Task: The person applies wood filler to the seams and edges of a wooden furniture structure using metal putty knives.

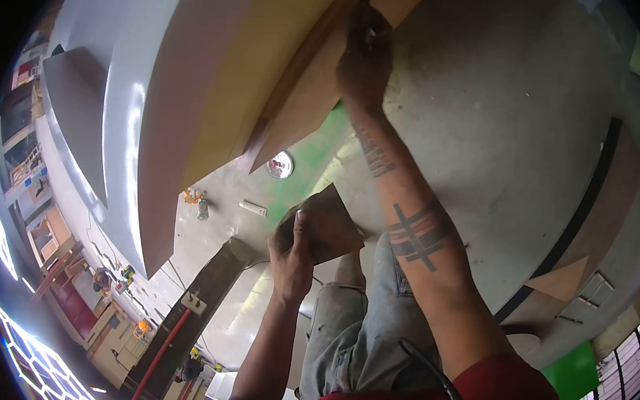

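Note:
My left hand point(294, 266) grips a thin brown square sheet point(327, 227) by its left edge, the thumb lying over its face. The sheet is tilted above the floor in front of my legs. My right hand point(364, 64) is stretched far forward, at the wooden edge strip point(299, 82) of a large curved panel point(233, 65). Its fingers look curled and lie in shade; I cannot tell what is in them. The panel stands on edge to the left, banded in yellow, brown and grey.
On the floor lie a round disc point(279, 164), a small white box point(253, 208) and a small jar point(202, 208). A dark beam point(204, 285) with a red bar stands at lower left. At right are a long curved board point(597, 214) and a green panel point(573, 373).

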`<state>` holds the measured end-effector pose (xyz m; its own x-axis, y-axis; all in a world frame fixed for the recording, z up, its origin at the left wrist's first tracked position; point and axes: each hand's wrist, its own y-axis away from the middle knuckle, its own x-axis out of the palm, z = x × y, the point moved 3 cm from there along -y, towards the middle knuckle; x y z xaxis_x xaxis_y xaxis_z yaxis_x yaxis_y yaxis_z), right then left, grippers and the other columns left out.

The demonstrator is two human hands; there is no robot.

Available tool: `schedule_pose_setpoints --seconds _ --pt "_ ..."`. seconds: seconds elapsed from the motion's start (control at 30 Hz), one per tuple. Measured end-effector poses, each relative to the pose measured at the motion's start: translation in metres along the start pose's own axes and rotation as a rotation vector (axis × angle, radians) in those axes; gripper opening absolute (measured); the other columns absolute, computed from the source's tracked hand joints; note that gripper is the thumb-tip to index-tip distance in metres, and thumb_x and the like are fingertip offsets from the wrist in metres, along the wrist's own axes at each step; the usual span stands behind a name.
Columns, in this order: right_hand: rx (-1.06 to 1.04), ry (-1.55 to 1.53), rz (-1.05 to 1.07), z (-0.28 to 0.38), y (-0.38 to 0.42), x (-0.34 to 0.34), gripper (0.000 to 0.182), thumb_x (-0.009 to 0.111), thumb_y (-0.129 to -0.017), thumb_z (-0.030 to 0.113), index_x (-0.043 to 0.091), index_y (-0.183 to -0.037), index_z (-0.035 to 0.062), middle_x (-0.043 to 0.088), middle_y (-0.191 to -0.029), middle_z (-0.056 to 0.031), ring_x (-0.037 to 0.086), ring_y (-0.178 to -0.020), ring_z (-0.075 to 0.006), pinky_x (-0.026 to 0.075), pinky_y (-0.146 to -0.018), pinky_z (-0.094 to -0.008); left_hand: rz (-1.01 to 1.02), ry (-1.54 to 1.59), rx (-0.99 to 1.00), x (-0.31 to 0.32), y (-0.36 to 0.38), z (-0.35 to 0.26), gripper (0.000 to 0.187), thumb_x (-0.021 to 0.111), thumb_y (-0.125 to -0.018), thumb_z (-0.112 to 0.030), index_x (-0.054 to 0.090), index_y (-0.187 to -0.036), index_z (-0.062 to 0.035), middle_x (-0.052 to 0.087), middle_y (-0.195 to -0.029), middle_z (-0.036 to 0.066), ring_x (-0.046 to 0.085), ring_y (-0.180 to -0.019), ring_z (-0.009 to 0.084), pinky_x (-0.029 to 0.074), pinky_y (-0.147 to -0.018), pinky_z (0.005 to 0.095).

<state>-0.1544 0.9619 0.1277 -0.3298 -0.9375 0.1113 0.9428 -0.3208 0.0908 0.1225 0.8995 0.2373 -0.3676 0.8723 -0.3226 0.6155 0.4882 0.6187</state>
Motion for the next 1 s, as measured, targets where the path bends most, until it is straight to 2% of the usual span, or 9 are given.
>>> schedule_pose_setpoints --seconds 0.03,0.17,0.33,0.5,0.6,0.63,0.73,0.87,1.0 --pt "0.119 -0.072 0.01 0.016 0.006 0.004 0.036 0.062 -0.103 0.024 0.058 -0.13 -0.0002 0.066 -0.112 -0.0131 0.064 -0.103 -0.0275 0.051 -0.091 -0.0385 -0.003 0.006 0.005 0.001 0.0 0.001 0.046 0.052 -0.108 -0.036 0.065 -0.126 0.0047 0.07 -0.108 0.01 0.065 -0.093 0.0131 0.057 -0.073 0.0293" --pt "-0.122 0.211 0.02 -0.001 0.022 0.002 0.041 0.065 -0.099 0.017 0.056 -0.135 -0.0001 0.066 -0.112 -0.0135 0.064 -0.104 -0.0259 0.051 -0.093 -0.0399 -0.038 0.047 -0.041 0.003 -0.001 0.002 0.046 0.052 -0.108 -0.036 0.066 -0.124 0.0052 0.07 -0.107 0.01 0.065 -0.093 0.014 0.056 -0.074 0.0303" --pt "0.102 -0.19 0.233 -0.002 -0.001 -0.047 0.033 0.052 -0.107 0.02 0.057 -0.134 0.0005 0.067 -0.124 -0.0092 0.064 -0.106 -0.0142 0.052 -0.089 -0.029 -0.011 -0.039 -0.044 0.006 -0.001 -0.007 0.046 0.051 -0.108 -0.036 0.066 -0.121 0.0055 0.069 -0.105 0.009 0.064 -0.092 0.0137 0.056 -0.073 0.0303" --pt "0.385 -0.114 0.222 0.002 -0.027 -0.039 0.029 0.055 -0.102 0.023 0.064 -0.111 -0.0032 0.067 -0.101 -0.0103 0.062 -0.091 -0.0166 0.05 -0.078 -0.0351 -0.002 -0.05 -0.014 0.009 -0.006 -0.015 0.046 0.049 -0.109 -0.035 0.066 -0.122 0.0063 0.07 -0.104 0.008 0.064 -0.092 0.0136 0.055 -0.073 0.0299" --pt "-0.023 0.163 0.139 0.016 -0.024 -0.027 0.03 0.057 -0.101 0.024 0.062 -0.11 -0.0041 0.064 -0.093 -0.0079 0.058 -0.085 -0.0143 0.048 -0.075 -0.033 -0.006 -0.069 0.023 0.008 -0.006 -0.015 0.046 0.049 -0.109 -0.034 0.066 -0.122 0.0068 0.071 -0.105 0.009 0.064 -0.092 0.0138 0.055 -0.075 0.03" --pt "0.077 0.171 0.144 0.026 -0.02 -0.026 0.031 0.056 -0.103 0.026 0.062 -0.109 -0.0037 0.062 -0.087 -0.0056 0.055 -0.081 -0.0119 0.048 -0.074 -0.0317 -0.007 -0.076 0.045 0.008 -0.007 -0.013 0.046 0.049 -0.109 -0.034 0.066 -0.122 0.007 0.071 -0.105 0.009 0.064 -0.092 0.0138 0.054 -0.076 0.03" --pt "0.212 0.112 0.25 0.042 -0.009 -0.028 0.035 0.052 -0.106 0.028 0.062 -0.118 -0.0027 0.071 -0.099 -0.0158 0.067 -0.096 -0.0241 0.05 -0.086 -0.0358 0.006 -0.067 -0.005 0.007 -0.005 -0.008 0.046 0.049 -0.109 -0.034 0.066 -0.122 0.0072 0.071 -0.106 0.01 0.064 -0.092 0.0139 0.054 -0.079 0.0304" --pt "0.238 0.014 0.371 0.007 -0.014 -0.06 0.036 0.053 -0.105 0.025 0.061 -0.127 -0.0033 0.071 -0.106 -0.015 0.065 -0.101 -0.0204 0.049 -0.091 -0.0335 0.009 -0.078 -0.049 0.011 -0.002 -0.013 0.047 0.049 -0.109 -0.035 0.066 -0.122 0.0069 0.071 -0.106 0.01 0.064 -0.092 0.014 0.053 -0.08 0.0306" --pt "0.382 -0.017 0.225 0.007 -0.025 -0.082 0.035 0.055 -0.104 0.022 0.061 -0.125 -0.0054 0.071 -0.106 -0.0144 0.063 -0.098 -0.0172 0.05 -0.089 -0.0331 0.02 -0.082 -0.038 0.016 0.0 -0.021 0.048 0.049 -0.109 -0.036 0.066 -0.123 0.0065 0.07 -0.107 0.01 0.063 -0.094 0.0142 0.053 -0.081 0.0302"
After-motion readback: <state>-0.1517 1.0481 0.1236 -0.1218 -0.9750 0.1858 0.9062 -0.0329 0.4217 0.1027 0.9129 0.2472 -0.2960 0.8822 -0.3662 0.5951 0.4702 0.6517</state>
